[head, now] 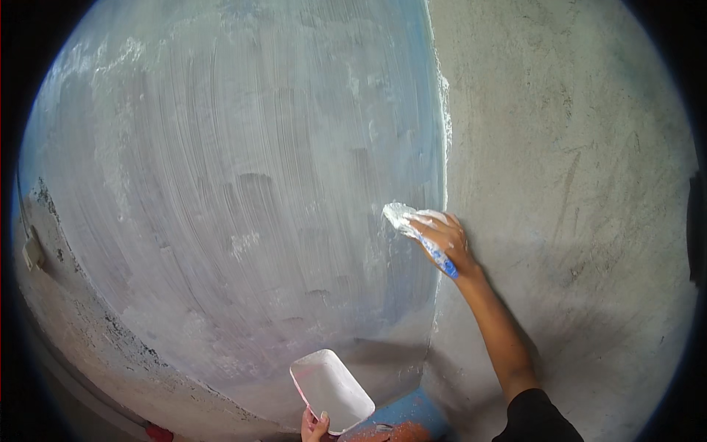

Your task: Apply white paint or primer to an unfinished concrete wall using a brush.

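Note:
A paintbrush [438, 257] with a blue, paint-smeared handle is gripped in my right hand [450, 240]. Its head, thickly coated in white paint, meets the painted wall [287, 166] just left of the corner. White paint also covers some of my fingers. Low in the view, my left hand [315, 424] holds a white rectangular plastic tub [334, 387] by its near edge, with pink marks along the rim. The tub is tilted so its pale inside shows; how much paint it holds is hard to tell. Streaky vertical brush marks cover the wall.
Right of the corner stands a bare grey plaster wall [563, 182], with white paint along the joint. A small box [33, 253] with a cable is fixed at far left. Below the corner lie a blue surface [417, 409] and an orange-brown patch [395, 433].

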The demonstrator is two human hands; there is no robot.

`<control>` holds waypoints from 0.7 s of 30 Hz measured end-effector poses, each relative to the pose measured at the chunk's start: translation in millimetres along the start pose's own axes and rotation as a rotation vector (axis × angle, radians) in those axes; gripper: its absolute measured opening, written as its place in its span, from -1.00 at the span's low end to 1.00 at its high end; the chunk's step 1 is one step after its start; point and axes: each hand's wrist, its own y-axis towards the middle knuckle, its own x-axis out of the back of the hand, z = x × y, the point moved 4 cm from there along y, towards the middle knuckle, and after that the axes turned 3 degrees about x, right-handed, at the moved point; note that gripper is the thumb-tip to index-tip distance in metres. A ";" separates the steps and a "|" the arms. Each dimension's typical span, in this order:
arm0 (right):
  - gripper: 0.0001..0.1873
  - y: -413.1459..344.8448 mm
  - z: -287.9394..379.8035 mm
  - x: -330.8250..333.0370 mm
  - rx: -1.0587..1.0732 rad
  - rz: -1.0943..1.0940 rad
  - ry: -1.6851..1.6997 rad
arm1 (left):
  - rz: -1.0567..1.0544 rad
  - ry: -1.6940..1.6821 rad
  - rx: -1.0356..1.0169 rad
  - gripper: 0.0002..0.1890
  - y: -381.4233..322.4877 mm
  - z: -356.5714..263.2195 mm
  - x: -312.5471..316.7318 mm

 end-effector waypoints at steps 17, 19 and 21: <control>-0.61 -128.5 42.2 -52.1 -0.021 0.092 -0.078 | 0.059 -0.026 -0.093 -0.37 -20.2 -3.4 -21.3; -0.62 -139.8 46.6 -46.7 -0.029 0.157 -0.021 | 0.030 0.038 -0.082 -0.39 -20.2 -4.4 -15.8; -0.62 -132.5 44.0 -36.4 0.013 0.163 0.003 | 0.016 0.038 -0.048 -0.38 -21.6 -4.2 -18.9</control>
